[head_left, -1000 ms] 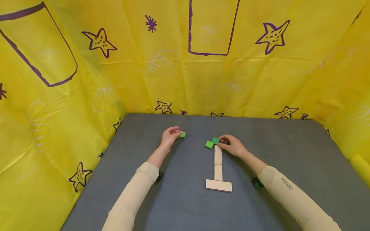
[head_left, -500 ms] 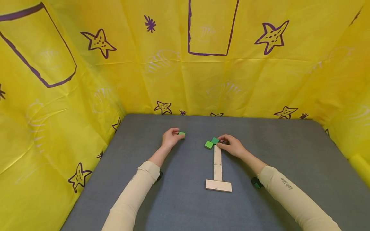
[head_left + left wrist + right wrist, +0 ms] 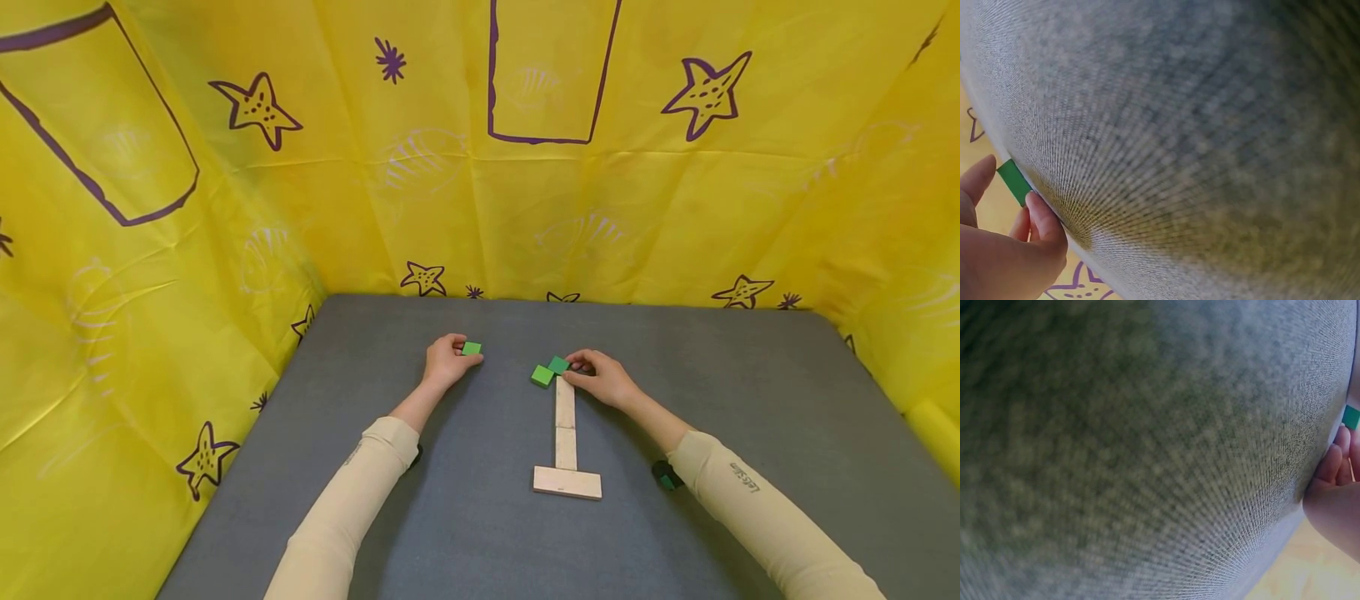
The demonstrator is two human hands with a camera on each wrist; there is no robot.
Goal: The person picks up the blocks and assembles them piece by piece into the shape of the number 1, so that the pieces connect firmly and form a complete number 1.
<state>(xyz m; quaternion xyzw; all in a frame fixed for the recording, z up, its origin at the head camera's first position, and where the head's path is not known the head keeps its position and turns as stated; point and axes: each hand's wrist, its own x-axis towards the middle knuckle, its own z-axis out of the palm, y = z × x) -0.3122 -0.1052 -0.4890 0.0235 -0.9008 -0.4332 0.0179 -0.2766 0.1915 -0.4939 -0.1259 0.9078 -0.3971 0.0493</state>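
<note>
In the head view my left hand (image 3: 446, 364) holds a bright green block (image 3: 471, 348) between thumb and fingers, on the far part of the table. The left wrist view shows a side of this green block (image 3: 1015, 182) framed by the fingertips. My right hand (image 3: 606, 380) pinches a darker green block (image 3: 558, 365) at its right side. Another bright green block (image 3: 542, 376) lies against that one, at its lower left. Just below them, two pale wooden planks (image 3: 566, 425) run end to end toward a crosswise wooden plank (image 3: 567, 482).
The grey table (image 3: 480, 533) reaches back to a yellow cloth (image 3: 450, 208) with purple starfish drawings. This cloth also hangs along the left and right sides. Dark wrist devices, such as the one on the right wrist (image 3: 666, 474), sit under the sleeves.
The left hand has shifted slightly right and nearer, its thumb moving round to the near side of its green block, whose top now shows more. The right hand has stayed in place.
</note>
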